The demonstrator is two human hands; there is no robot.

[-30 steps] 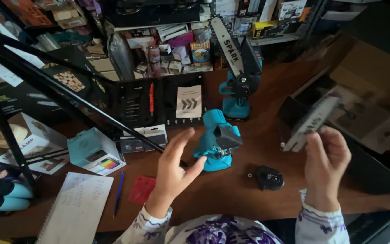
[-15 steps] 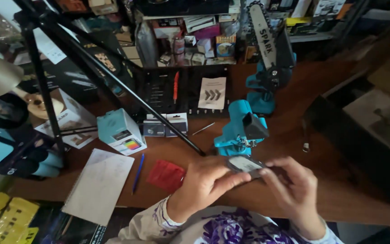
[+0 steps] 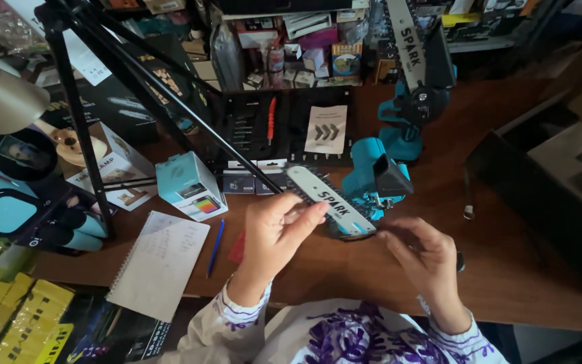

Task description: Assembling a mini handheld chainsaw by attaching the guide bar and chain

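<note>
Head view: our left hand [image 3: 279,228] closes its fingers on the middle of the guide bar [image 3: 330,200], a flat white bar with a dark chain at its edge. We hold the bar tilted above the desk [image 3: 506,269], just in front of the teal saw body [image 3: 372,180]. Our right hand [image 3: 424,259] pinches the bar's lower end with curled fingertips. A second teal saw [image 3: 415,101] stands upright behind. A notepad [image 3: 159,263] and blue pen [image 3: 215,248] lie to the left.
</note>
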